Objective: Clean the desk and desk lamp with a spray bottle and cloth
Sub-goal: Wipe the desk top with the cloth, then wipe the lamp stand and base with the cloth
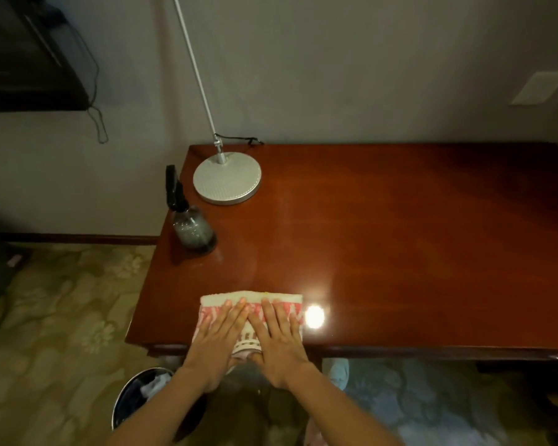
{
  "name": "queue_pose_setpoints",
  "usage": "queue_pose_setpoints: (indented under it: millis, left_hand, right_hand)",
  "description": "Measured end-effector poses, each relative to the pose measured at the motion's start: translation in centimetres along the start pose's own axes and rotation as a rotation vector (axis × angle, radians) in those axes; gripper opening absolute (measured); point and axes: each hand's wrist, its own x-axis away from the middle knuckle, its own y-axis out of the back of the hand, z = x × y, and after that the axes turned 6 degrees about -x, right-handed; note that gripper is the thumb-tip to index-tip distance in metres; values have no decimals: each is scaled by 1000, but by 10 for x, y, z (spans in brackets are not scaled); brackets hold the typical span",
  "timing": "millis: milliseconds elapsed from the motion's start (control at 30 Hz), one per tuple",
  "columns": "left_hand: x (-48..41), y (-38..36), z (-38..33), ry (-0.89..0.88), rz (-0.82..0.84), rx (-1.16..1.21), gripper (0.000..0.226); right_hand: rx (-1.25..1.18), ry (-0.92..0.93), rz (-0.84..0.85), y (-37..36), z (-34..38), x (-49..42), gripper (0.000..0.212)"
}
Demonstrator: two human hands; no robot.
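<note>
A white and red patterned cloth (255, 300) lies flat at the front edge of the red-brown wooden desk (400, 236). My left hand (218, 339) and my right hand (279, 342) press down on it side by side, fingers straight and pointing away from me. A dark spray bottle (192, 225) with a black trigger head stands near the desk's left edge. Behind it sits the desk lamp's round silver base (227, 181), with its thin white arm (195, 69) rising to the upper left. The lamp head is out of view.
A bright glare spot (314, 317) shines on the desk just right of the cloth. A dark waste bin (142, 397) stands on the floral carpet below the desk's front left corner. The wall runs behind the desk, and a black cord (239, 138) trails from the lamp.
</note>
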Motion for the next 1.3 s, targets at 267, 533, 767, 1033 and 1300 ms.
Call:
queue_pose_setpoints:
  millis: [267, 533, 767, 1033, 1300]
  left_hand:
    - [38, -17, 75, 188, 37, 1, 141]
    - [31, 16, 90, 175, 376, 244, 131]
    - [-6, 107, 104, 517, -69, 745, 85]
    - [-72, 177, 133, 840, -411, 741, 67]
    - [-106, 197, 130, 951, -412, 618, 20]
  right_hand:
    - [21, 109, 185, 0, 63, -48, 82]
    - [23, 151, 269, 16, 66, -60, 82]
    - [-85, 66, 48, 85, 78, -87, 58]
    - [-119, 115, -108, 170, 96, -155, 57]
    - [-274, 189, -78, 193, 99, -190, 26]
